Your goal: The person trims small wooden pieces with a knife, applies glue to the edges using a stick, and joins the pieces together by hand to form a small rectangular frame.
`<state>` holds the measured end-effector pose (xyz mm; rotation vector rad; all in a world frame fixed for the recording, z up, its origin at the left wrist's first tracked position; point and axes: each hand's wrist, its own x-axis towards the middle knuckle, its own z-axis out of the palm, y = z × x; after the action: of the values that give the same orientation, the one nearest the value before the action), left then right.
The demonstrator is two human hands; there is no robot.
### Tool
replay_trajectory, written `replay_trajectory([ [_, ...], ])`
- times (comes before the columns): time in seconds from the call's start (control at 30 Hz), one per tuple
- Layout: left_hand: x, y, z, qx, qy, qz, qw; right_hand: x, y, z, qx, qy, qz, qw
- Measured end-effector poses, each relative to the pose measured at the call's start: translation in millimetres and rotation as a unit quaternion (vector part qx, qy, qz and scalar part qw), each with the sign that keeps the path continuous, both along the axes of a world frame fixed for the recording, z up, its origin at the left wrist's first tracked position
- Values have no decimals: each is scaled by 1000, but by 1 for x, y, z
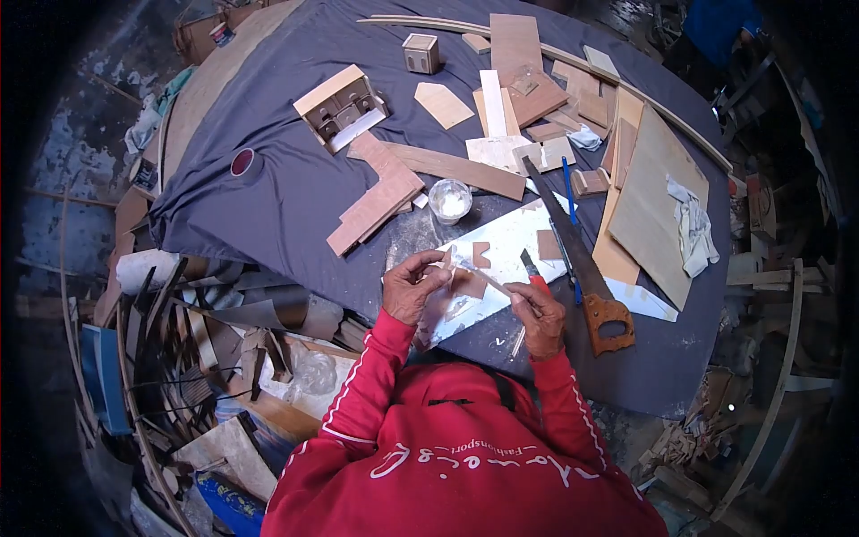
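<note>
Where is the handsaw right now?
In the head view, the handsaw lies right of center on the cloth-covered table, its wooden handle beside the right hand.

On the table [268, 192], the board [501, 228] lies nearest, with the knife [536, 278] and wood cutouts [481, 255] on it. The tub [450, 201] stands just behind it. The saw [586, 268] lies right of the knife; farther right, a rag [693, 234] rests on a panel [660, 192]. Back left are the open box [327, 97] and, toward the edge, the cup [242, 162].
</note>
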<state>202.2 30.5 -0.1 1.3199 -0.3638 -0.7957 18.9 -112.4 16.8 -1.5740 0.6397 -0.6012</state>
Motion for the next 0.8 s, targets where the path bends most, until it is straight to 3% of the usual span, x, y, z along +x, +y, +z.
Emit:
replay_trajectory([
  [0.17, 2, 2, -9, 9, -4, 2, 1000, -4, 2, 5, 43, -12, -4, 999],
  [0.27, 2, 0, -11, 14, -4, 1, 1000, 0, 1, 12, -17, 38, 8, 999],
  [0.37, 3, 0, -11, 19, 0, 9, 1000, -2, -1, 10, -54, 4, 31, 998],
  [0.57, 4, 2, -12, 20, -15, 4, 1000, -1, -3, 9, 3, 10, 20, 1000],
  [0.8, 2, 3, -2, 16, -9, -21, 1000, 6, -3, -1, -71, 15, -17, 997],
])
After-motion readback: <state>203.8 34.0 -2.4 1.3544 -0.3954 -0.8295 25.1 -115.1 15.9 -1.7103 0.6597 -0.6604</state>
